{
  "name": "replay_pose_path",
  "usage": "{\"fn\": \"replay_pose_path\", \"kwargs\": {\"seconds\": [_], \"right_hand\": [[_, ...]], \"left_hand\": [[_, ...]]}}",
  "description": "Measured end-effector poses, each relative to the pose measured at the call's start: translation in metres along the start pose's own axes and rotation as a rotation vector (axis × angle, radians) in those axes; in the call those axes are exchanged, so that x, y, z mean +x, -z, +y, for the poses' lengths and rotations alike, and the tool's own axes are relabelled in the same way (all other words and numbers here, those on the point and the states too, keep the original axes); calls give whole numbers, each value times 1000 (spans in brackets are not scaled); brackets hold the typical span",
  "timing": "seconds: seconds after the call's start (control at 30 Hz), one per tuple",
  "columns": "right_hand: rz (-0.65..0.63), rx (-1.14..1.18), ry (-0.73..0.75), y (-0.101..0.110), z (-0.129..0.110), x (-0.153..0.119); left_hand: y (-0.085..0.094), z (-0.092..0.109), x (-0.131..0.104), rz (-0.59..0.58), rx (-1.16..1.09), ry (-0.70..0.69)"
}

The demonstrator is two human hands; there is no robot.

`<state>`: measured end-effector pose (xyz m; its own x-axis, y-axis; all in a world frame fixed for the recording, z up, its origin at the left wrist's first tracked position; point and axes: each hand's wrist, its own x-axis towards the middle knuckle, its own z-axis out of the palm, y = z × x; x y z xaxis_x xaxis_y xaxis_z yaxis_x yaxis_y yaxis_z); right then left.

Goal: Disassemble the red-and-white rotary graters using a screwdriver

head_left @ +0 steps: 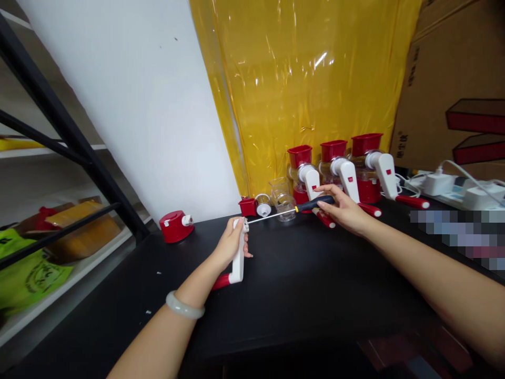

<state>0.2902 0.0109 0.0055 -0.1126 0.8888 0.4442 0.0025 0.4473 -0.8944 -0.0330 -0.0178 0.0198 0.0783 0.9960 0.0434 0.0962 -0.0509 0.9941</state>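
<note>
My left hand (230, 243) is closed round a white crank handle (238, 263) with a red grip, held above the black table. In my right hand (343, 208) is a screwdriver (311, 204) with a dark handle, gripped between thumb and fingers. Its long shaft points left, and the tip meets the upper end of the crank handle; the exact contact is too small to make out. Behind the shaft stand a clear plastic housing (284, 206), a white-and-clear round part (263, 204) and a red hopper (248, 206).
Several red-and-white hand-cranked grinders (369, 181) line the back right. A red base (175, 227) sits at the back left of the black table (284, 295). White chargers with cables (440, 182) lie at right, near a cardboard box (453, 68). A shelf rack (67, 131) stands left.
</note>
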Motion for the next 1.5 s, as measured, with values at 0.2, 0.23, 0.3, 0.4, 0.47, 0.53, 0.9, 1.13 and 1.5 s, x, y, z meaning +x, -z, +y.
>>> {"fn": "replay_pose_path", "kwargs": {"seconds": [0.2, 0.23, 0.3, 0.4, 0.47, 0.53, 0.9, 1.13, 1.5], "right_hand": [[50, 165, -30, -5, -1, 4], [65, 157, -36, -6, -1, 4], [88, 89, -54, -6, 0, 5], [80, -66, -78, -4, 2, 4], [67, -143, -85, -1, 3, 3], [56, -184, -83, 0, 4, 3], [71, -85, -39, -4, 3, 2], [89, -51, -20, -2, 4, 2], [48, 168, 1, -4, -4, 2]], "left_hand": [[-1, -4, 1, -20, 9, -28], [-1, -4, 1, -16, 18, -36], [-1, -5, 2, -3, 47, -57], [0, -5, 2, 6, 91, -92], [0, -5, 2, 8, 96, -102], [0, -5, 2, 10, 92, -100], [2, -1, 3, 12, 72, -92], [3, 0, 2, 18, 66, -104], [1, -7, 3, -11, 69, -76]]}}
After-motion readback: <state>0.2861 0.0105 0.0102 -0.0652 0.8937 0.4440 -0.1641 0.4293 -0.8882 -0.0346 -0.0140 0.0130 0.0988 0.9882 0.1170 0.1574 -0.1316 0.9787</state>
